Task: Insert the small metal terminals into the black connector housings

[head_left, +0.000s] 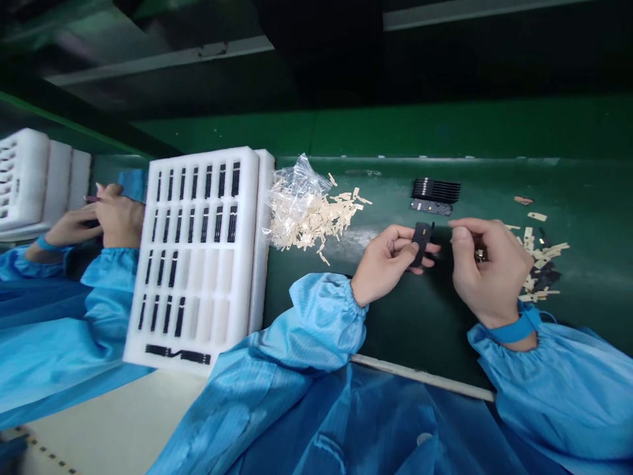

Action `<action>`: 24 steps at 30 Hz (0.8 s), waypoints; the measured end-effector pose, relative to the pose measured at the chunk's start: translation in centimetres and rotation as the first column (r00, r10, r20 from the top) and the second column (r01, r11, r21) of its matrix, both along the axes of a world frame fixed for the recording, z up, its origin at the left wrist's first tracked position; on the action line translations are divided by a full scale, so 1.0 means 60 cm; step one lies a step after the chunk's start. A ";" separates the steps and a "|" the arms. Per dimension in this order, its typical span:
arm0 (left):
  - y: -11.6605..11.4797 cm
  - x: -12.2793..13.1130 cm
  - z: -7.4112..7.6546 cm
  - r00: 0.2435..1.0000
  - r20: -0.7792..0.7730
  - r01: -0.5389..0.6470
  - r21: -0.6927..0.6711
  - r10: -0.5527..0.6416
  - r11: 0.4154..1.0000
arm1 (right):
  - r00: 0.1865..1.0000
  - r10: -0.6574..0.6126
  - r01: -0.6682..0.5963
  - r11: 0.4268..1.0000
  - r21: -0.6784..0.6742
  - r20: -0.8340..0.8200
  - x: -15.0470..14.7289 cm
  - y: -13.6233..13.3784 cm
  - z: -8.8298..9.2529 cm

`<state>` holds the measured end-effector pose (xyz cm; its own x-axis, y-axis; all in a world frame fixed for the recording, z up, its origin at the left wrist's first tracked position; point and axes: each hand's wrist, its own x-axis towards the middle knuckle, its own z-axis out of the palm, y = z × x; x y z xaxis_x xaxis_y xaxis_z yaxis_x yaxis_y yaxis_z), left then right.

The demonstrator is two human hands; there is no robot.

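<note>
My left hand [388, 260] grips a flat black part [421, 243] with a small gold-coloured patch, thumb on top and fingers beneath. Just to the right of it hovers my right hand [489, 267], its thumb and index finger pressed close together. A small shiny bit [479, 255] shows among the curled fingers of that hand; what it is cannot be made out. Beyond my hands, a stack of thin black parts [438, 190] lies on the green bench, and another flat dark part [431, 208] lies in front of the stack.
A white foam tray [208, 231] with black parts in its slots stands at the left. Beside it, a clear plastic bag [299, 185] lies over a heap of cream tabs [316, 221]. More tabs [541, 254] are scattered at the right. A co-worker's hands [116, 214] are at far left.
</note>
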<state>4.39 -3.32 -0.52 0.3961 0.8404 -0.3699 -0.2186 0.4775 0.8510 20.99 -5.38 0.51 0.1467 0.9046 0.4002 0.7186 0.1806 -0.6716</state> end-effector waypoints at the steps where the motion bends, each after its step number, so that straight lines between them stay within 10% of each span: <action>1: 0.000 0.000 -0.002 1.000 0.004 0.004 0.005 -0.004 1.000 | 0.999 0.014 -0.015 0.999 -0.031 -0.034 0.000 0.002 0.001; 24: -0.018 0.014 -0.019 0.993 -0.086 -0.068 0.104 0.077 0.992 | 0.999 0.011 -0.011 1.000 -0.009 -0.030 -0.018 -0.002 -0.009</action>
<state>5.24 -4.40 -1.68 0.3018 0.9003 -0.3136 -0.1702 0.3745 0.9115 19.93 -5.50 -0.01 0.1483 0.9097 0.3878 0.6963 0.1824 -0.6941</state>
